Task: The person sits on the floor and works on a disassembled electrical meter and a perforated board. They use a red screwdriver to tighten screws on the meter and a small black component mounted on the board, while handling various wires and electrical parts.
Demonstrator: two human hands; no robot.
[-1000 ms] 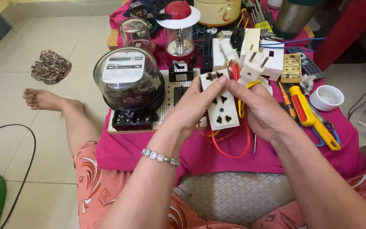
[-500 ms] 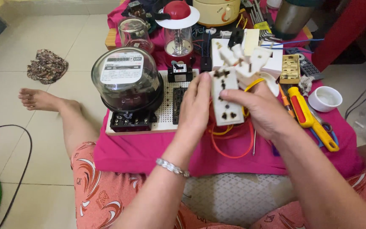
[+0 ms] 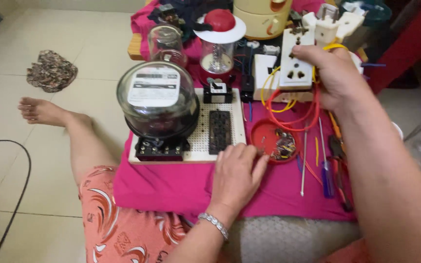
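The left hand [image 3: 237, 173] has let go of the white socket plate [image 3: 296, 61] and has come down to the pink cloth [image 3: 171, 185], where its fingers now touch the rim of the red lid [image 3: 275, 143] holding small parts, at about 6 o'clock from the plate. The right hand [image 3: 334, 73] alone now holds the plate, lifted up and away toward 1 o'clock, with the red and yellow wires [image 3: 293, 109] hanging under it. The lid was hidden behind both hands 1 second ago and now it is uncovered.
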